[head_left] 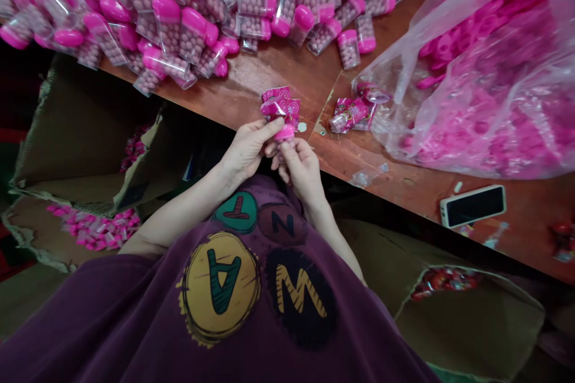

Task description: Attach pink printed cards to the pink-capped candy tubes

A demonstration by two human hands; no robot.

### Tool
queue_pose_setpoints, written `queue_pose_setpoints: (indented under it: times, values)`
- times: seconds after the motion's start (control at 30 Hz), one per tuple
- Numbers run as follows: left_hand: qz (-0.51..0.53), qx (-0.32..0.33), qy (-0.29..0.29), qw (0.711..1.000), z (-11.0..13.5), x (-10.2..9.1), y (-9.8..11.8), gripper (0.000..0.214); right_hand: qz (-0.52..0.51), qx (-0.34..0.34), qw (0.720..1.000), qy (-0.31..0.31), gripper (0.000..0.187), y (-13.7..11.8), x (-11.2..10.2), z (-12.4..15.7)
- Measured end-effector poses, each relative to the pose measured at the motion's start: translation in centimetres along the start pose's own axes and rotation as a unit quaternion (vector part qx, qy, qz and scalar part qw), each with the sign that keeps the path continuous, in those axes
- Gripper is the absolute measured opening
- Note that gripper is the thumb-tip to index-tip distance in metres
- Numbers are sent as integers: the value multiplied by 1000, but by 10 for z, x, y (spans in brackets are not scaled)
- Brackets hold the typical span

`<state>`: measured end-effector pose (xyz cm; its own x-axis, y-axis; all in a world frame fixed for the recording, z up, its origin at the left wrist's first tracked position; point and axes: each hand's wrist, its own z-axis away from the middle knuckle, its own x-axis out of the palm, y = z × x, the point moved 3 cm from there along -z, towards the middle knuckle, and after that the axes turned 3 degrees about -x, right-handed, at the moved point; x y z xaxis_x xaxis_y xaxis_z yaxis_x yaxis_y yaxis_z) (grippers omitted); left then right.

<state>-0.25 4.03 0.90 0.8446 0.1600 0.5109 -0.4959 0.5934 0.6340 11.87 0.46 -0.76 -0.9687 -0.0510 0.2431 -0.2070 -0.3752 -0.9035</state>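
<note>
Just above the table's front edge, my left hand [246,148] and my right hand [303,169] meet around a small container with a bright pink cap [284,133]. Fingers of both hands pinch it, and they hide most of its body. Right behind it on the wooden table lie a few pink printed sachets [283,103]. A heap of clear candy bottles [179,30] with pink caps and pale round balls inside spreads across the back left. More pink printed packets [353,114] lie to the right of my hands.
A large clear plastic bag [485,114] of pink plastic parts covers the right side of the table. A phone [474,206] lies near the front edge. Open cardboard boxes stand below the table, one at left [81,131] and one at right [476,323].
</note>
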Motion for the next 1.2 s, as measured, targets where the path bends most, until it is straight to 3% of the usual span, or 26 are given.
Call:
queue_pose_setpoints:
  times: [0.07,0.13,0.27,0.33,0.43,0.57,0.63,0.67,0.73,0.8,0.87,0.93,1.0,1.07,1.2]
  values:
    - [2,-8,-6,1000,0,2,0,49,88,-71,992,55,41,-2,-3,1]
    - [2,-19,-15,1000,1,3,-1,54,116,-87,987,68,39,-4,-3,1]
    - [-1,-12,-16,1000,0,0,-2,50,-11,26,999,-21,41,-8,1,2]
    - [-3,0,-18,1000,-1,-3,-2,44,-34,42,998,-37,42,-10,2,3]
    - [4,-6,-31,1000,-2,-5,-4,35,70,-41,997,16,39,-9,-2,1]
    - [29,-24,-32,999,-2,-5,-9,29,282,-167,941,87,41,-3,-9,0]
    - [37,-31,-33,998,-2,-4,-9,27,337,-187,918,97,45,-2,-11,-1]
    - [38,-36,-35,998,-2,-4,-8,26,337,-183,919,90,46,-3,-11,-2]
    - [35,-44,-42,998,-2,-6,-4,25,269,-148,950,55,43,-6,-9,-3]
    - [26,-42,-54,997,-1,-7,1,23,139,-78,987,4,42,-9,-4,-3]
    - [12,-31,-74,997,0,-7,6,25,15,3,999,-46,42,-11,1,-2]
    - [-7,-24,-93,995,1,-6,8,31,-44,45,995,-78,42,-10,4,-1]
    - [-19,-24,-94,995,3,-3,5,36,-21,17,997,-73,42,-8,2,-2]
    - [-24,-24,-72,997,4,0,1,37,74,-60,995,-32,42,-7,-4,-4]
    - [-36,-13,-11,999,7,3,-6,38,257,-166,950,57,39,-7,-12,-5]
